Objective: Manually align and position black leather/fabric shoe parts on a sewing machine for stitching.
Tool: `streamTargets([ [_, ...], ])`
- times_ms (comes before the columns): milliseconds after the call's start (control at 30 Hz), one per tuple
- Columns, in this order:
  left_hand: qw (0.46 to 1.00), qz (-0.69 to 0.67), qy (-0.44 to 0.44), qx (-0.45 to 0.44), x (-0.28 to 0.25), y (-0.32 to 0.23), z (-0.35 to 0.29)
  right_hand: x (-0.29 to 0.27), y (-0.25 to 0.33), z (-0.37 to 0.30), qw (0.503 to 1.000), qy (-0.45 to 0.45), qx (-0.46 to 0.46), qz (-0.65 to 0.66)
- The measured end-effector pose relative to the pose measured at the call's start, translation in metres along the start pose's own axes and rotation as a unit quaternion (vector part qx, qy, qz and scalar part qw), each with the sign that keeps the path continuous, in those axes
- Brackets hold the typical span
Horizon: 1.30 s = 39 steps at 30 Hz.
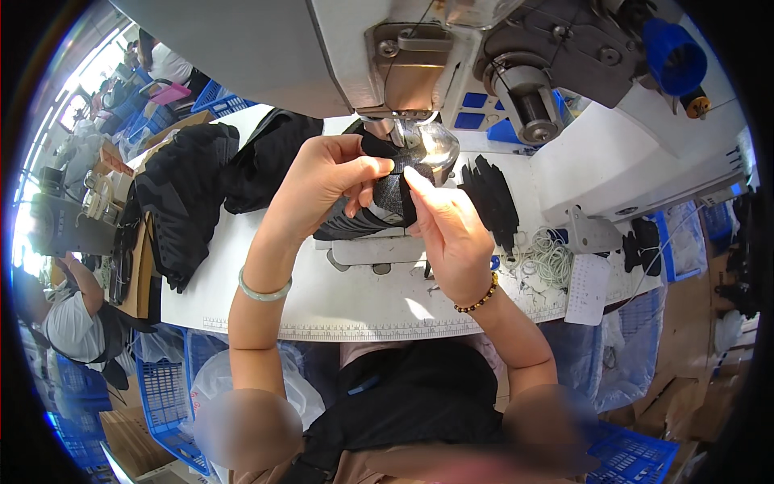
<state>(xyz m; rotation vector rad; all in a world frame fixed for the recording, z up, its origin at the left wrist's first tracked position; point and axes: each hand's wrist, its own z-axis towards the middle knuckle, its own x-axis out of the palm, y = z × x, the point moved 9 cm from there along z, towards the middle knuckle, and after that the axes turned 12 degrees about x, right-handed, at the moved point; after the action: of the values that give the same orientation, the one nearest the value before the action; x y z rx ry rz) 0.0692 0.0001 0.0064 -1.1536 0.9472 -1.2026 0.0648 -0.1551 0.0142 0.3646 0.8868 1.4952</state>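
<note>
The left hand (322,181) pinches the upper edge of a dark fabric piece (393,194) between thumb and fingers, and the right hand (447,226) pinches its right side with thumb and forefinger. The piece is held just under the head of the sewing machine (403,56), above the white bench (355,298). A stack of black cut pieces (490,198) lies to the right, near a tangle of pale thread (548,258). More black fabric (193,194) is heaped on the bench's left side.
</note>
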Motion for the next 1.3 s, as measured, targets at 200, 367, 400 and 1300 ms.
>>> streamTargets([
  [200, 1.0, -0.012, -0.021, -0.012, -0.001, 0.001, 0.001, -0.001, 0.004, 0.002, 1.0, -0.004, -0.011, -0.008],
  [367, 0.994, -0.088, -0.048, -0.046, -0.003, 0.006, 0.007, 0.002, 0.009, 0.012, 0.998, 0.009, 0.019, -0.064],
  [400, 0.994, -0.087, -0.048, -0.044, -0.004, 0.006, 0.008, 0.002, 0.01, 0.013, 0.998, 0.008, 0.017, -0.063],
  [1300, 0.992, -0.102, -0.068, 0.004, -0.003, 0.0, 0.011, 0.002, -0.023, 0.019, 0.959, 0.053, 0.218, 0.175],
])
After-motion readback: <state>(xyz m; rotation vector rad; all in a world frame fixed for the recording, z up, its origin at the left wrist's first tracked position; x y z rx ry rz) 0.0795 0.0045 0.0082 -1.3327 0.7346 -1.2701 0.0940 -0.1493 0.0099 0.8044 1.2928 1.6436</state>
